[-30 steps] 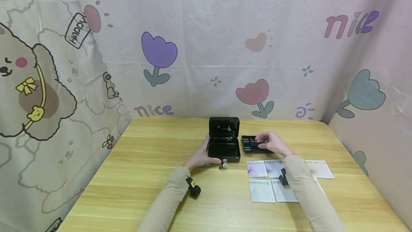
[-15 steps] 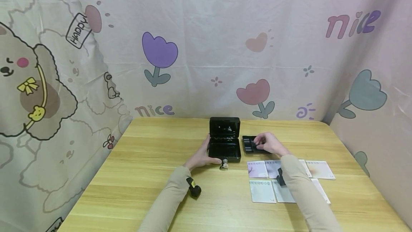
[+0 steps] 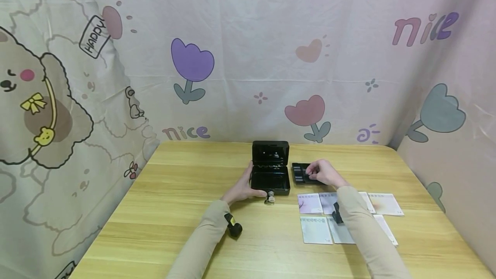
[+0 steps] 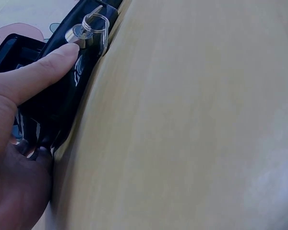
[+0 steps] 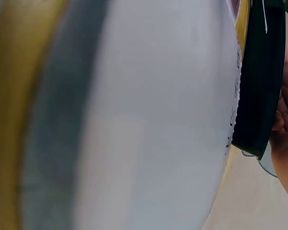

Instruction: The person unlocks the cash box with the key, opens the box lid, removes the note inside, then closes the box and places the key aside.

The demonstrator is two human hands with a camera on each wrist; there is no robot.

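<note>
A black cash box (image 3: 270, 179) stands with its lid raised near the middle of the table. My left hand (image 3: 242, 189) grips its left side, the thumb along the front beside the silver lock (image 4: 80, 36), where a key ring (image 4: 96, 23) hangs. To the right of the box lies a black compartment tray (image 3: 300, 173). Above that tray my right hand (image 3: 324, 172) has its thumb and fingers bent together in a pinch at the tray's middle part. The right wrist view has the hand behind the tray's dark wall (image 5: 261, 76); the fingertips are hidden there.
Two rows of small printed booklets or cards (image 3: 315, 229) lie in front of the tray, partly under the right forearm. A patterned cloth (image 3: 240, 55) hangs behind the wooden table (image 3: 182, 171). A black wrist camera (image 3: 234, 227) sits on the left cuff.
The right hand has shifted slightly left and its fingers have drawn closer together over the tray. The left hand, the cash box and the tray keep their places.
</note>
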